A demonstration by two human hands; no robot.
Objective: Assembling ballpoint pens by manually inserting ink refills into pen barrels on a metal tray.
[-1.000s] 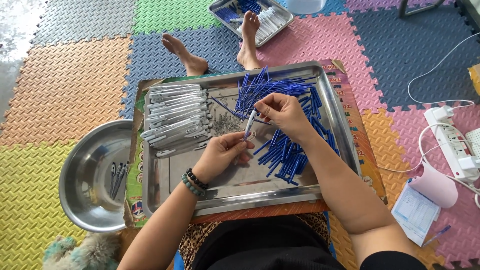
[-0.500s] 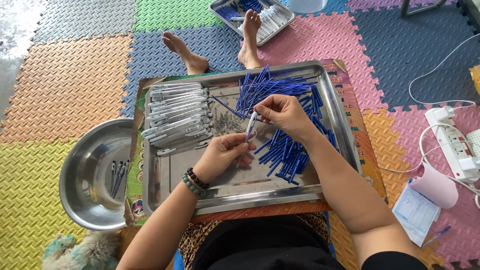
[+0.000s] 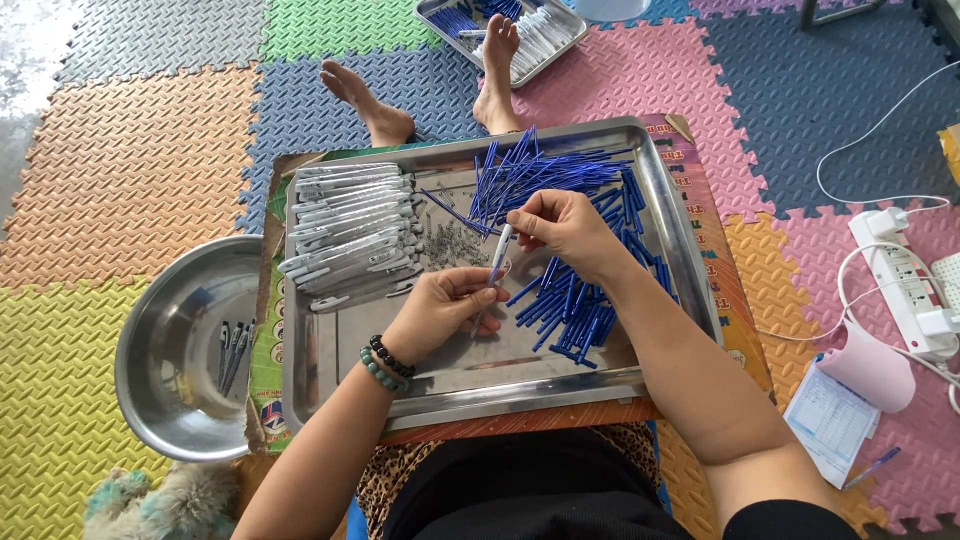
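The foam mat floor (image 3: 150, 130) of coloured tiles carries everything, and on the person's lap a large steel tray (image 3: 660, 210) rests on a printed cardboard box (image 3: 725, 300). For the step in hand, the fitting of a refill into a barrel, it seems best to keep both hands low over the tray, line the two parts up along one axis, and push straight, so nothing bends or drops outside the rim.

A round steel bowl (image 3: 170, 400) beside the tray holds a few dark finished pieces. On the tray's left lies a stack of white pen barrels (image 3: 350, 235), on its right a heap of blue refills (image 3: 575, 310), and between them a scatter of small springs (image 3: 450, 245).

The left hand (image 3: 440, 315) has its grip pressed around the lower end of one pen (image 3: 495, 262). The right hand (image 3: 565, 228) pinches the pen's upper end between thumb and fingertips.

That pen is slim, with a pale translucent body and blue inside. It is held tilted just above the tray's middle.
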